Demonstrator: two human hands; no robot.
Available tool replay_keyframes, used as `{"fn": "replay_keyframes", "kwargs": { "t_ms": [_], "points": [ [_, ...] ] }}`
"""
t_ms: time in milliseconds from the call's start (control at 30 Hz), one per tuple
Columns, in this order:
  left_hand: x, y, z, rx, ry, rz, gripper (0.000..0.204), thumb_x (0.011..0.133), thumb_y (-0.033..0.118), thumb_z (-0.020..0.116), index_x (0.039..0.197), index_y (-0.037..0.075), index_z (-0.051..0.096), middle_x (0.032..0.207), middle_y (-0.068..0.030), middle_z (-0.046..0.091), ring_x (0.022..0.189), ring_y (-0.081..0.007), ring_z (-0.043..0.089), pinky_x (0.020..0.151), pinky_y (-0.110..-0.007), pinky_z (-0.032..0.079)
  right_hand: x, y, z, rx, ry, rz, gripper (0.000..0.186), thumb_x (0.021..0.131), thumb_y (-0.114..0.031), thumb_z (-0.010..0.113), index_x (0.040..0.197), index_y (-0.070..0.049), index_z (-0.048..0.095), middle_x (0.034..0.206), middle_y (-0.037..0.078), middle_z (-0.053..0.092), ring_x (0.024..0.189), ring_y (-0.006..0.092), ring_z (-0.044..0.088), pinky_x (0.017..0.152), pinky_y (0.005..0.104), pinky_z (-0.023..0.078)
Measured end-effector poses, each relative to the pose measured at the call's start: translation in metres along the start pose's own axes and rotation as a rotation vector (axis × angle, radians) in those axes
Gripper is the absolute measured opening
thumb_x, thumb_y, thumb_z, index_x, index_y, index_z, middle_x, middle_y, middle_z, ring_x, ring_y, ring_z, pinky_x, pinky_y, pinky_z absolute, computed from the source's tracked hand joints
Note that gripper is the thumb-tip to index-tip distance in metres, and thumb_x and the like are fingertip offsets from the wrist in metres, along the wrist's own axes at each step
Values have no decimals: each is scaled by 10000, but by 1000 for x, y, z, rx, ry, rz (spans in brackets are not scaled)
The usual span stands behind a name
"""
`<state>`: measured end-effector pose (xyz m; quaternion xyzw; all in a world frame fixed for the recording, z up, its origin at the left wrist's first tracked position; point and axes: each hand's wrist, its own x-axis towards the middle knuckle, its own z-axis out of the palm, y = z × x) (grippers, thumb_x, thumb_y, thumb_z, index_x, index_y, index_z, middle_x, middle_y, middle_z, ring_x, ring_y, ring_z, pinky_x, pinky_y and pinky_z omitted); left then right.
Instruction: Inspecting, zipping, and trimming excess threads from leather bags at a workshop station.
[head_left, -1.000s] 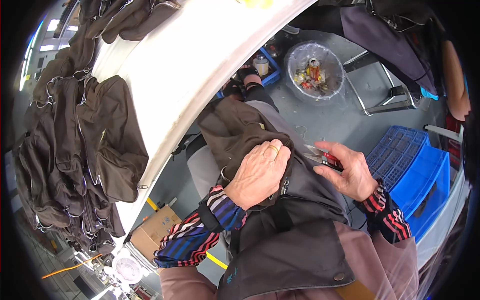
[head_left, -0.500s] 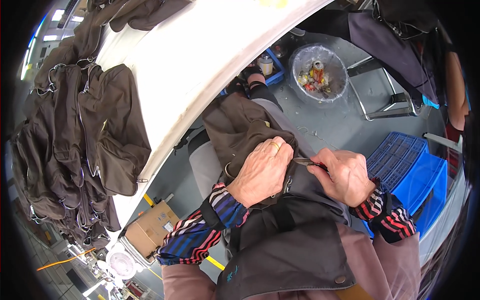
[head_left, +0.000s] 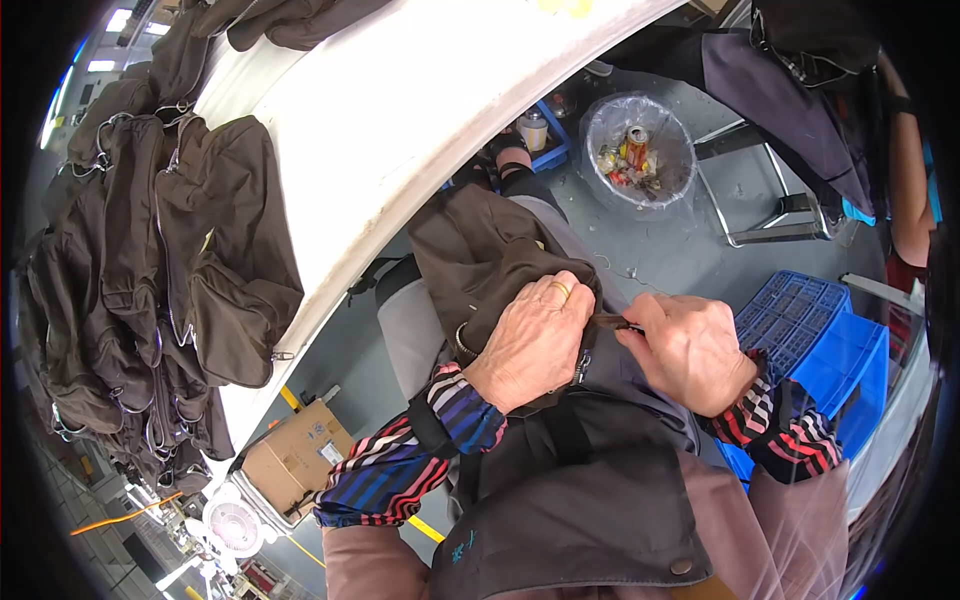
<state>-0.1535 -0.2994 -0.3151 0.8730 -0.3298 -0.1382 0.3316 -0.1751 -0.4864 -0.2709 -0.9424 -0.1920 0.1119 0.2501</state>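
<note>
A dark brown fabric bag [head_left: 480,245] with zips lies across my lap. My left hand [head_left: 532,340], with a ring on one finger, is closed on its near edge, bunching the cloth. A zip end [head_left: 583,365] hangs just below those fingers. In my right hand [head_left: 697,355] is a pair of small scissors [head_left: 611,321], mostly hidden by the fingers; the metal tip points left and reaches the bag's edge beside my left fingertips. Whether the blades are apart cannot be made out.
Similar brown bags [head_left: 215,230] are heaped on the white table [head_left: 370,110] at left. On the floor stand a lined waste bin [head_left: 655,195], blue crates [head_left: 800,320] and a cardboard box [head_left: 295,455]. Another person sits at upper right near a metal-framed stool [head_left: 775,235].
The scissors' tip has turned slightly and sits closer to the bag's edge. Both hands have shifted a little to the right, keeping their holds.
</note>
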Motion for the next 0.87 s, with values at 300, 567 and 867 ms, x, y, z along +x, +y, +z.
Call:
{"fn": "replay_keyframes", "kwargs": {
  "t_ms": [300,567,867],
  "points": [
    [2,3,5,4,14,-14,97,744,6,531,834,10,493,830,-143,479,806,-313,490,720,-380,395,16,-4,-9,-174,-156,-150,149,608,-18,574,728,-19,486,619,133,580,584,277,614,499,347,469],
    [-18,4,-53,-873,45,-225,49,841,-12,526,889,-4,533,862,-43,521,797,-96,510,697,-214,418,3,9,-8,133,-53,73,192,780,-131,635,889,-11,532,652,108,590,589,241,600,558,324,465],
    [-169,-32,-89,430,388,-874,524,798,400,600,1192,65,516,1258,-149,478,1161,-306,450,987,-405,325,27,42,19,832,128,329,363,860,-245,595,1117,-18,476,717,-1,513,678,61,419,636,210,380]
  ]
}}
